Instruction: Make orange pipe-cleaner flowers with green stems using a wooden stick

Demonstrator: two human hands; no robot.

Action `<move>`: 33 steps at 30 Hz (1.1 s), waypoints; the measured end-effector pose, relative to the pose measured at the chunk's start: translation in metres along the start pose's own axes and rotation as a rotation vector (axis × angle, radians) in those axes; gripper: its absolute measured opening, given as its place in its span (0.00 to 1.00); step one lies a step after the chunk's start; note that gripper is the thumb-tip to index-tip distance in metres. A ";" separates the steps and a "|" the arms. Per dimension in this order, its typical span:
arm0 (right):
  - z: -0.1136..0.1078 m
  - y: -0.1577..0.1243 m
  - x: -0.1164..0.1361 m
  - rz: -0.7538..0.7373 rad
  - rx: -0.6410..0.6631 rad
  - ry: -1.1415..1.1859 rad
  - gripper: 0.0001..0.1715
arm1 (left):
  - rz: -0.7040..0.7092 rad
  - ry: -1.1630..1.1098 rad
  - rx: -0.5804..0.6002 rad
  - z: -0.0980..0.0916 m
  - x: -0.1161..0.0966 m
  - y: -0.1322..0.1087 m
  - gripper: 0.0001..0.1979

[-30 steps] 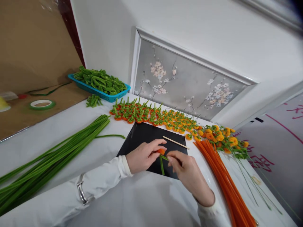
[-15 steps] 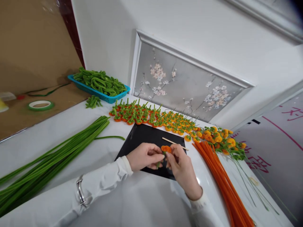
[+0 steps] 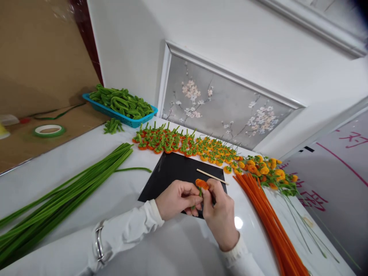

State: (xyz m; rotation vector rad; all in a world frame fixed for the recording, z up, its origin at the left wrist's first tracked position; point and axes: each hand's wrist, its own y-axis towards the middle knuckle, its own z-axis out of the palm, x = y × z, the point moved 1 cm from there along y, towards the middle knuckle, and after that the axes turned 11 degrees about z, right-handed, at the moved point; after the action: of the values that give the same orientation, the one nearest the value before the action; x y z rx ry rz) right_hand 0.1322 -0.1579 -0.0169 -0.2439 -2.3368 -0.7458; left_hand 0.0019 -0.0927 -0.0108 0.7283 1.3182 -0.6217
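Over the near edge of a black mat (image 3: 169,170), my left hand (image 3: 178,199) is closed on the green stem below an orange fuzzy flower (image 3: 201,184). My right hand (image 3: 220,211) pinches the same flower from the right, thumb and fingertips at its base. The flower is tilted, its orange head up between both hands. Fingers hide part of the stem. A thin wooden stick (image 3: 212,176) lies on the mat's right side, just behind my right hand.
Left lie long green stems (image 3: 86,184); right, orange ones (image 3: 267,218). Behind the mat stand rows of orange flowers (image 3: 158,143) and yellow flowers (image 3: 214,153). A blue basket (image 3: 135,122) holds green pieces. Green tape (image 3: 49,130) rests at left; a flower bunch (image 3: 264,168) lies right.
The flower head has tilted down to the right. Both hands have shifted slightly nearer the front, and my right hand has turned more around the flower's base.
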 end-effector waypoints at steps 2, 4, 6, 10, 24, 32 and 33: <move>-0.002 0.001 0.000 0.014 -0.003 0.049 0.05 | -0.028 -0.038 0.048 -0.002 -0.001 0.000 0.16; -0.003 0.003 -0.002 0.049 0.042 0.150 0.05 | -0.053 -0.025 0.131 -0.005 -0.003 0.001 0.15; -0.002 0.004 -0.005 0.095 0.100 0.276 0.06 | -0.027 0.047 0.163 -0.011 -0.005 0.003 0.13; -0.001 0.004 -0.008 0.137 0.187 0.440 0.09 | 0.156 0.149 -0.071 -0.022 -0.013 0.008 0.12; -0.012 0.010 -0.003 -0.037 0.124 0.303 0.05 | 0.339 0.303 -0.031 -0.015 -0.021 0.002 0.08; -0.013 0.008 0.001 -0.210 0.091 0.159 0.09 | 0.206 0.104 -0.054 -0.012 -0.019 0.002 0.06; -0.013 0.008 0.001 -0.250 0.081 0.139 0.10 | 0.188 0.087 -0.058 -0.011 -0.020 0.002 0.06</move>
State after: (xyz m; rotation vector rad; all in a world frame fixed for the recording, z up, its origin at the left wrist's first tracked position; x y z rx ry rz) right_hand 0.1415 -0.1583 -0.0050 0.1340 -2.2822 -0.7587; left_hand -0.0063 -0.0832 0.0080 0.8280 1.3237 -0.4030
